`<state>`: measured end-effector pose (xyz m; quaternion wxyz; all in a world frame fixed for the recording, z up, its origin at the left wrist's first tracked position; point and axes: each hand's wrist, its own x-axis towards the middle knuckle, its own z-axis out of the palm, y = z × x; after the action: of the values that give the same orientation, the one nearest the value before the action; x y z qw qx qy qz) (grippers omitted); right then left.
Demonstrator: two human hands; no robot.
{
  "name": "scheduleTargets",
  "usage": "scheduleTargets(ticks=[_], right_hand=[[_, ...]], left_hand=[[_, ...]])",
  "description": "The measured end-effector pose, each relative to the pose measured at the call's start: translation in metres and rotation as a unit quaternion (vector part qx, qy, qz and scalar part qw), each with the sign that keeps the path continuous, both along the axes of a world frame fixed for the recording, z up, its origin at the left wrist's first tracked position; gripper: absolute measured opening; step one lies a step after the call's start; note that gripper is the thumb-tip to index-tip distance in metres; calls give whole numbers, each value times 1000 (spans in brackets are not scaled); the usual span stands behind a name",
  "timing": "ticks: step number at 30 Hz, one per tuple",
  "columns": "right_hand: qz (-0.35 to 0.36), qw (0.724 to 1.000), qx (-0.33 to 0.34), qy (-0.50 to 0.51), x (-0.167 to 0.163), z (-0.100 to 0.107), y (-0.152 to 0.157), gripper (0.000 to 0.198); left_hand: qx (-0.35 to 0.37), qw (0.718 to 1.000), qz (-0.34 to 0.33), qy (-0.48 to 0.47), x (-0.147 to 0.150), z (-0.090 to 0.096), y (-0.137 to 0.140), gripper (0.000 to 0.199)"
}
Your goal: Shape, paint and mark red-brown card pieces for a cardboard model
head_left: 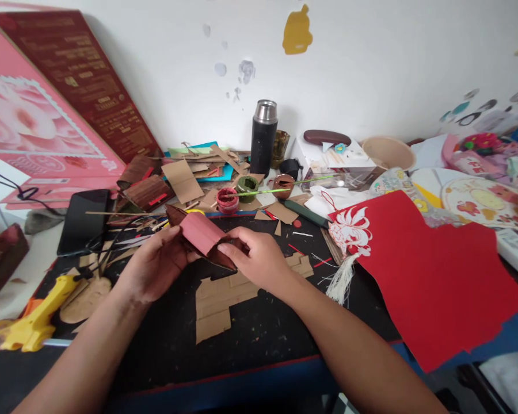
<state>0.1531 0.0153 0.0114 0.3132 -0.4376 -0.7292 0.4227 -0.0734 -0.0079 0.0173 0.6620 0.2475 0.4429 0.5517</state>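
Observation:
Between my two hands, above the black table mat, is a small brown-painted cardboard boat shape (201, 234) with pointed ends and a curved reddish-brown cover over its middle. My left hand (162, 261) grips its left side, thumb on the upper edge and fingers underneath. My right hand (254, 253) pinches the right edge of the curved cover, and its fingertips are partly hidden. Below lie cut pieces of brown cardboard (216, 310). Just behind the boat stand open paint jars, one red (228, 201), one green (247, 187) and one brown (284, 185).
A yellow hot glue gun (41, 316) and a black phone (83, 221) lie on the left. Red felt-like sheet (431, 276) spreads over the right side. A black thermos (264, 141) stands at the back by the wall. A green-handled tool (306, 214) lies near a white tassel (343, 282).

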Motion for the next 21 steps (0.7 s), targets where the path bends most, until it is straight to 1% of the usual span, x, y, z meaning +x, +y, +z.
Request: scheduleTargets(ticks=[4, 8, 13, 16, 18, 21], right_hand=[[-8, 1000, 1, -21, 0, 2, 0, 18], [-9, 994, 28, -105, 1, 7, 0, 15], [4, 973, 72, -221, -1, 10, -1, 14], [18, 956, 88, -280, -2, 8, -1, 14], [24, 950, 93, -298, -2, 8, 0, 15], [25, 951, 94, -295, -1, 8, -1, 15]], left_hand=[[7, 1000, -2, 24, 3, -1, -2, 31], [6, 999, -11, 44, 6, 1, -3, 36], [19, 998, -23, 59, 10, 1, -4, 29], [38, 996, -42, 71, 12, 2, -6, 29], [50, 995, -48, 75, 13, 3, -7, 33], [57, 995, -51, 67, 13, 4, -8, 36]])
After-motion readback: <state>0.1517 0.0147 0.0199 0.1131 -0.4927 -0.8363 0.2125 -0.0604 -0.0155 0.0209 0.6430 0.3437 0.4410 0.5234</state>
